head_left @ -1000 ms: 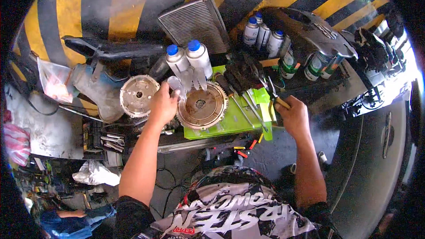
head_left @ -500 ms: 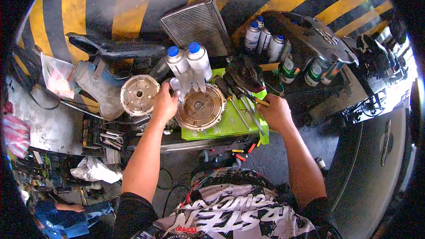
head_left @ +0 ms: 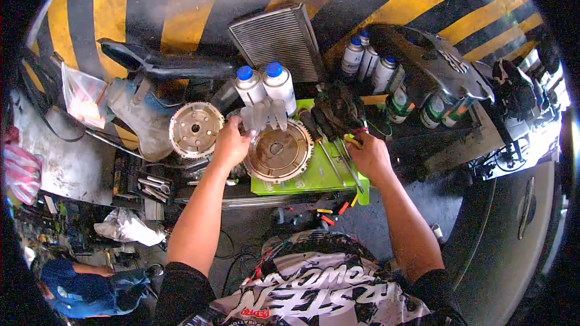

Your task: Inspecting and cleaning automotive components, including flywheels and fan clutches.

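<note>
- Your left hand [head_left: 231,143] is at the left side of a clear plastic piece [head_left: 263,116] with finger-like lobes; the grip is clamped on it, thumb and fingertips together at its near end.
- The clear plastic piece is above the back edge of a large toothed disc [head_left: 277,152], in front of two blue-capped cans [head_left: 278,87]; whether it touches the disc cannot be told.
- Your right hand [head_left: 368,152] has its grip closed around a yellow-handled tool [head_left: 351,140]; only a short part of the handle shows, and the rest is hidden by your fingers and the dark clutter behind.
- The large toothed disc lies flat, partly on a bright green box [head_left: 313,173], with its brownish face up.
- Screwdrivers [head_left: 330,158] lie on the same box, between the disc and your right hand, shafts pointing toward you.
- A smaller toothed disc [head_left: 196,129] with round holes is just to the left of your left hand.
- A finned panel [head_left: 277,43] leans behind the cans, near the striped wall [head_left: 199,6].
- Further cans [head_left: 369,65] stand upright on the worktop [head_left: 241,203], back and left of a dark curved panel [head_left: 450,60].
- A person in blue [head_left: 78,293] is low at your left, well apart from your hands.
</note>
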